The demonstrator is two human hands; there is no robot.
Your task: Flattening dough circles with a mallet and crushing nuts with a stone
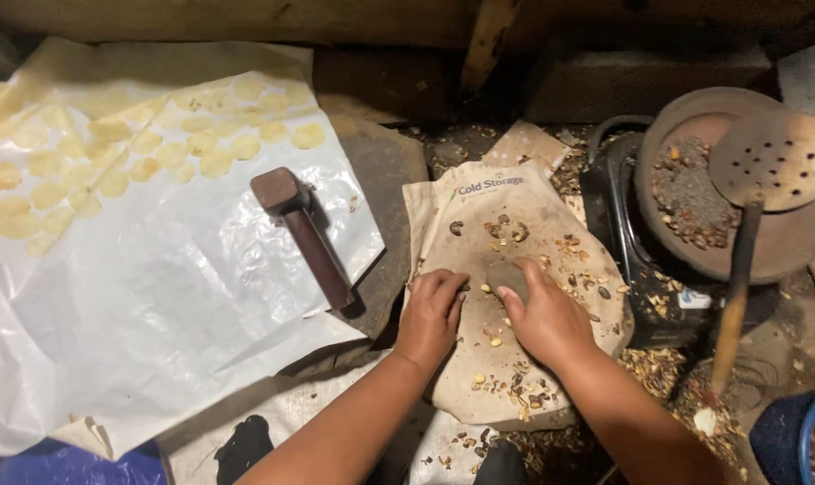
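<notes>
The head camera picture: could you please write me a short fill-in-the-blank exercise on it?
1. Both hands, left hand and right hand, rest on a beige cloth ____.
2. The brown wooden mallet lies on a sheet of white ____.
3. The flat yellow discs lie to the ____ of the mallet.
4. The perforated ladle rests over a round ____ of sand.

Missing words: bag; plastic; left; pan
</notes>
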